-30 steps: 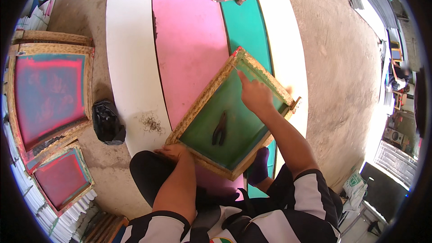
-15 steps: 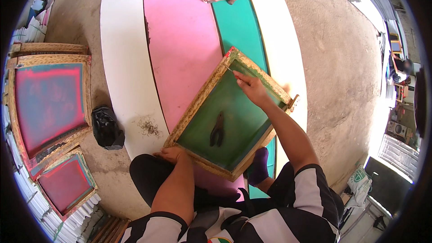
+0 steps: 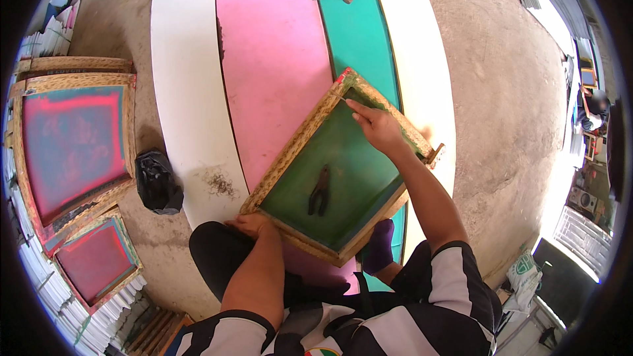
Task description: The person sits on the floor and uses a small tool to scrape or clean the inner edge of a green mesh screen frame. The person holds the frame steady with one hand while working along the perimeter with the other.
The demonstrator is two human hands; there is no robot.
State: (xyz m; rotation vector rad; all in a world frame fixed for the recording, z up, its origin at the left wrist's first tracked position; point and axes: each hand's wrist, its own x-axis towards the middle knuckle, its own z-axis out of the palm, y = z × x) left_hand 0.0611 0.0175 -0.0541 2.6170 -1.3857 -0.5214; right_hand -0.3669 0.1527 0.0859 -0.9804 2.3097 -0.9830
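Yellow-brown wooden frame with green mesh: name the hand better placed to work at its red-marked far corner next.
The right hand, most likely: it is near that corner, seemingly holding a thin, pale tool at the frame. The left hand is at the frame's left corner, farther away.

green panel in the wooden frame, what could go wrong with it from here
The thin, pale tool in the right hand is at the edge of the mottled tan wooden frame; a slip might scratch or snag the translucent green panel.
No hand holds the dark metal pliers seen within the frame; if it tips, they could slide against the panel.
The left hand is at one corner only, so the frame might shift.
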